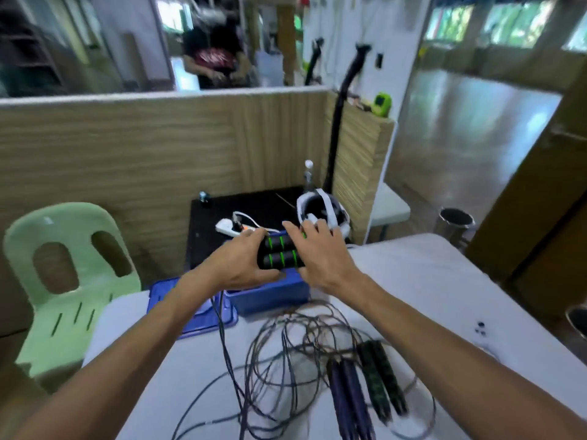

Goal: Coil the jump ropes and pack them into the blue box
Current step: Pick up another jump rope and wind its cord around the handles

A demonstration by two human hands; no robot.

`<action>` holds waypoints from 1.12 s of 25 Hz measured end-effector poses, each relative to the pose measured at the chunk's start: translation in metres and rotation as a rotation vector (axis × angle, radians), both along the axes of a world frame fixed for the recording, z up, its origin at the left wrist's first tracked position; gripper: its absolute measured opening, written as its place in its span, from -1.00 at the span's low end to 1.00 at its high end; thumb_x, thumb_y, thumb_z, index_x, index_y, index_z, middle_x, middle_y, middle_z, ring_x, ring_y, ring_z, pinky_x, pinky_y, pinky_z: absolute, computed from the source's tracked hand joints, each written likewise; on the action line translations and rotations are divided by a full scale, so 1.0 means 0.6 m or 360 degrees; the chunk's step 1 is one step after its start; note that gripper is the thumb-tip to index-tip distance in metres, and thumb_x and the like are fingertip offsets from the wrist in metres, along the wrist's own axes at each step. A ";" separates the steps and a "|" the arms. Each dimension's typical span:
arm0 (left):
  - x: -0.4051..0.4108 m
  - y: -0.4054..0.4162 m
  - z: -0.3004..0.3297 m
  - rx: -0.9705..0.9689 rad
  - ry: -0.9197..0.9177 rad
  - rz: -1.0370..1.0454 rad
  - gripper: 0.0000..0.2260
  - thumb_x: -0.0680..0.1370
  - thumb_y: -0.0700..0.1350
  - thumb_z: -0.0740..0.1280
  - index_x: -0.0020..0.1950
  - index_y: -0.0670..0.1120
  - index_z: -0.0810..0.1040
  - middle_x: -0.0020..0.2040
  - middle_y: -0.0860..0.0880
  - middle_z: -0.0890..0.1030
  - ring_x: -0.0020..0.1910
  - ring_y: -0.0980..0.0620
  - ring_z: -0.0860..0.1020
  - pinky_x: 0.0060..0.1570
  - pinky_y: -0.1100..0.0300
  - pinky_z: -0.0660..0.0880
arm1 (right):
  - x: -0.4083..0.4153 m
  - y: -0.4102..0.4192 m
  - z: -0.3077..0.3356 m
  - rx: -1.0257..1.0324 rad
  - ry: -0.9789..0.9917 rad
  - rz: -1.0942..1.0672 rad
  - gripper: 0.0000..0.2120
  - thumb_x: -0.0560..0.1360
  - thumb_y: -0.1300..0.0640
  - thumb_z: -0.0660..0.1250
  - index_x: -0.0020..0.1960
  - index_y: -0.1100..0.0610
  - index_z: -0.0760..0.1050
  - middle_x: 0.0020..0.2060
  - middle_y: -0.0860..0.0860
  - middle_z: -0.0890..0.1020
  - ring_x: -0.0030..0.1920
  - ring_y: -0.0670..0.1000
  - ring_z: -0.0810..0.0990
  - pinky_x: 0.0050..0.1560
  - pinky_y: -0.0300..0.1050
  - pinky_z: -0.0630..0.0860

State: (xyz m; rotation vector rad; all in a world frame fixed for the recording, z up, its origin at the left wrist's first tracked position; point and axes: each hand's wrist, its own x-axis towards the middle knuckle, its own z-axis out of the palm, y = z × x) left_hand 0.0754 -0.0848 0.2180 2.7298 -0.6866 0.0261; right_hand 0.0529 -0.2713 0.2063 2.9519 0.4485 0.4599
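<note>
Two black jump rope handles with green stripes (281,256) lie side by side just above the open blue box (270,295) at the table's far edge. My left hand (244,260) grips their left ends, thumb underneath. My right hand (320,252) lies over their right ends with fingers spread. A thin cord (222,331) hangs from near the handles down onto the table. Nearer me lies a tangle of loose ropes (295,354) with purple handles (347,404) and dark green-patterned handles (381,376).
The blue lid (165,296) lies left of the box on the white table (444,300). A green plastic chair (63,281) stands at the left. Behind the box are a black table (254,204) with a power strip (227,227) and white headset (324,211).
</note>
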 end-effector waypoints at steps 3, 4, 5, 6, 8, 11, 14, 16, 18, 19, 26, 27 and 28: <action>0.014 0.033 0.078 -0.0023 -0.0015 0.0109 -0.38 0.23 0.47 0.36 -0.07 -0.02 0.37 -0.19 0.04 0.55 -0.20 -0.01 0.53 -0.22 0.10 0.44 | 0.035 0.022 0.079 0.0000 -0.0086 0.0178 -0.18 0.41 0.00 0.42 0.55 0.03 0.10 0.29 0.09 0.40 0.23 0.19 0.39 0.13 0.17 0.40; 0.016 0.042 0.101 -0.0045 -0.0034 0.0145 -0.40 0.23 0.48 0.36 -0.11 0.00 0.37 -0.24 0.06 0.54 -0.25 0.03 0.53 -0.29 0.16 0.40 | 0.044 0.029 0.101 0.0011 -0.0106 0.0226 -0.21 0.42 0.00 0.40 0.55 0.02 0.10 0.28 0.07 0.40 0.23 0.18 0.39 0.11 0.15 0.40; 0.016 0.048 0.118 -0.0054 -0.0044 0.0162 -0.41 0.23 0.47 0.37 -0.12 0.00 0.38 -0.26 0.08 0.54 -0.29 0.09 0.52 -0.35 0.21 0.36 | 0.051 0.034 0.117 0.0027 -0.0106 0.0266 -0.24 0.44 0.00 0.38 0.54 0.01 0.10 0.28 0.06 0.40 0.22 0.17 0.39 0.10 0.14 0.40; 0.016 0.053 0.134 -0.0051 -0.0063 0.0177 -0.42 0.24 0.46 0.38 -0.13 0.00 0.40 -0.27 0.09 0.54 -0.31 0.13 0.51 -0.37 0.24 0.33 | 0.059 0.039 0.131 0.0049 -0.0086 0.0309 -0.25 0.45 0.00 0.37 0.54 0.00 0.10 0.27 0.06 0.41 0.22 0.16 0.39 0.09 0.13 0.40; 0.016 0.062 0.156 -0.0036 -0.0106 0.0218 -0.41 0.23 0.48 0.37 -0.15 -0.02 0.42 -0.28 0.06 0.55 -0.32 0.08 0.51 -0.37 0.21 0.35 | 0.070 0.045 0.150 0.0070 -0.0054 0.0389 -0.22 0.46 -0.01 0.37 0.57 -0.01 0.06 0.28 0.05 0.42 0.23 0.16 0.40 0.06 0.11 0.41; 0.012 0.070 0.184 -0.0057 -0.0105 0.0274 -0.38 0.18 0.51 0.37 -0.19 -0.02 0.44 -0.30 0.05 0.55 -0.34 0.08 0.51 -0.37 0.20 0.37 | 0.078 0.048 0.174 0.0106 -0.0037 0.0509 -0.22 0.49 -0.03 0.35 0.59 -0.04 0.02 0.26 0.03 0.42 0.20 0.13 0.40 -0.13 0.01 0.40; 0.009 0.070 0.208 -0.0124 -0.0108 0.0301 -0.40 0.18 0.50 0.39 -0.24 -0.01 0.42 -0.36 0.11 0.49 -0.42 0.15 0.43 -0.41 0.25 0.31 | 0.084 0.046 0.201 0.0148 -0.0031 0.0570 -0.25 0.48 -0.02 0.35 0.57 -0.02 0.06 0.24 0.03 0.43 0.19 0.12 0.41 -0.10 0.05 0.47; 0.009 0.070 0.218 -0.0119 -0.0133 0.0312 -0.39 0.19 0.51 0.38 -0.27 -0.03 0.42 -0.38 0.11 0.47 -0.44 0.15 0.41 -0.41 0.25 0.31 | 0.086 0.045 0.216 0.0102 -0.0078 0.0594 -0.32 0.47 -0.03 0.36 0.51 0.00 0.17 0.20 0.03 0.47 0.16 0.13 0.45 -0.01 0.07 0.48; 0.013 0.070 0.226 -0.0119 -0.0122 0.0310 -0.38 0.21 0.52 0.35 -0.28 -0.05 0.41 -0.40 0.09 0.45 -0.45 0.14 0.38 -0.41 0.23 0.29 | 0.087 0.045 0.226 0.0041 -0.0131 0.0618 -0.46 0.46 -0.05 0.35 0.39 0.02 0.31 0.11 0.04 0.52 0.09 0.13 0.50 0.03 0.07 0.47; 0.016 0.070 0.231 -0.0129 -0.0117 0.0313 -0.39 0.22 0.51 0.35 -0.28 -0.05 0.41 -0.40 0.08 0.44 -0.45 0.14 0.38 -0.41 0.23 0.29 | 0.087 0.045 0.231 0.0049 -0.0136 0.0634 -0.53 0.46 -0.05 0.34 0.31 0.04 0.36 0.06 0.05 0.54 0.04 0.14 0.52 0.00 0.08 0.47; 0.018 0.084 0.203 -0.0982 -0.0270 0.0309 -0.65 0.44 0.12 0.43 0.13 0.02 0.46 -0.19 0.06 0.63 -0.24 0.13 0.60 -0.22 0.28 0.49 | 0.113 0.013 0.300 0.0205 0.0039 0.0413 -0.74 0.48 0.03 0.36 0.06 0.03 0.33 -0.16 0.01 0.54 -0.21 0.06 0.56 -0.14 0.01 0.56; 0.017 0.079 0.185 -0.1075 -0.0391 0.0351 -0.76 0.52 0.05 0.36 0.13 -0.01 0.47 -0.24 0.05 0.60 -0.29 0.13 0.57 -0.26 0.27 0.47 | 0.122 0.005 0.313 0.0228 0.0063 0.0378 -0.75 0.48 0.04 0.37 0.05 0.03 0.34 -0.18 0.00 0.53 -0.23 0.03 0.56 -0.16 -0.01 0.56; 0.015 0.067 0.169 -0.1219 -0.0477 0.0393 -0.84 0.59 -0.02 0.28 0.12 -0.03 0.49 -0.29 0.06 0.57 -0.34 0.13 0.55 -0.30 0.24 0.46 | 0.132 -0.001 0.325 0.0252 0.0077 0.0362 -0.76 0.48 0.05 0.38 0.05 0.03 0.35 -0.19 0.00 0.53 -0.25 0.00 0.55 -0.20 -0.05 0.53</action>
